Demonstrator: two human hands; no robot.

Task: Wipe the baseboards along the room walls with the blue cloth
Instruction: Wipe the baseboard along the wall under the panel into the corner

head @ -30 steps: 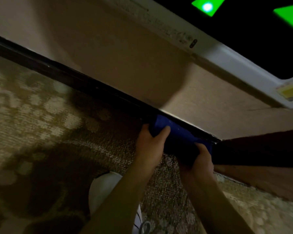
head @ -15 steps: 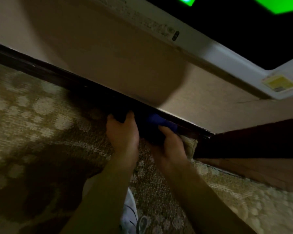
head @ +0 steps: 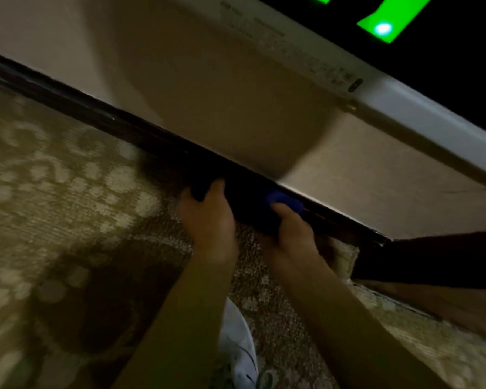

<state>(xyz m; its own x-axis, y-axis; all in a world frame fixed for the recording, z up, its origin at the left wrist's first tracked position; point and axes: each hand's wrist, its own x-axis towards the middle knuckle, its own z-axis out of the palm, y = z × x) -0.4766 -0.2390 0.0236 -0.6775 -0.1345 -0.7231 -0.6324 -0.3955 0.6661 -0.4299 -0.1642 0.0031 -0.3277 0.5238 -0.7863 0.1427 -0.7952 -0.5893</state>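
Hands first: our left hand [head: 208, 220] and our right hand [head: 292, 234] both gripped the blue cloth [head: 285, 200], which lay pressed against the dark wooden baseboard [head: 96, 110] where the beige wall [head: 208, 94] met the floor. We had the left fingers curled over the cloth's left end, most of which sat in deep shadow and looked nearly black. Our right fingers closed round the other end, and only there did a bright blue fold show, just above the knuckles and touching the baseboard. The cloth stretched between our two hands, along the strip of baseboard.

Below the hands lay the patterned tan and brown carpet [head: 54, 206], with pale blotches to the left and a darker patch nearer us. Part of a white shoe [head: 239, 346] showed between our forearms at the bottom edge. To the right the baseboard ended at a corner, beside a dark brown wooden panel [head: 432, 256]. Up on the wall ran a white frame [head: 418, 113] with small print we could not read, and above it glowed a green light [head: 385, 23] against black.
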